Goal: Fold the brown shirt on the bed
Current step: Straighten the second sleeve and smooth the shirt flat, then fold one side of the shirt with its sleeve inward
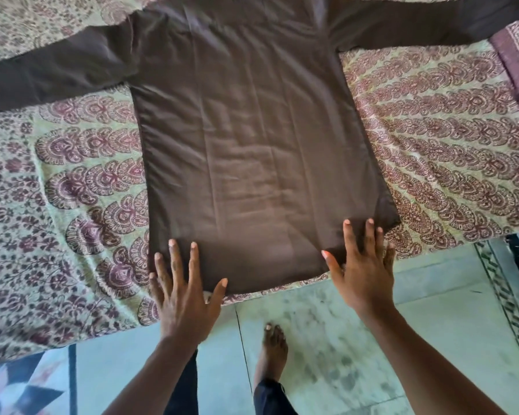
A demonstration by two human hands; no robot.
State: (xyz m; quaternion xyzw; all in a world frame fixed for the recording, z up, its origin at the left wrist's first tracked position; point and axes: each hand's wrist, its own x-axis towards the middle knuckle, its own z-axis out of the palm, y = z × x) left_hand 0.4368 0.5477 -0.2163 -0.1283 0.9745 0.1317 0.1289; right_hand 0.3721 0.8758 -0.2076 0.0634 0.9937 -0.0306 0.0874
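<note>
Head view looks down on a plain dark brown long-sleeved cloth shirt point(252, 139) spread flat on a bed covered by a pale green sheet printed with maroon paisley shapes point(432, 139). Both sleeves stretch out sideways, far beyond the fingertips, and the hem lies at the bed's near edge. The left hand point(182, 295) rests palm down on the hem's left corner, its fingers point(174, 262) straight and spread, some on the brown fabric and the outer ones on the sheet just beside it. The right hand point(361, 274) lies flat on the hem's right corner, fingers point(349, 244) straight and fanned over the cloth. Neither hand grips anything. Below the wrists, a bare foot point(271, 348) stands on a pale green marbled stone floor point(327, 339), between the two forearms.
</note>
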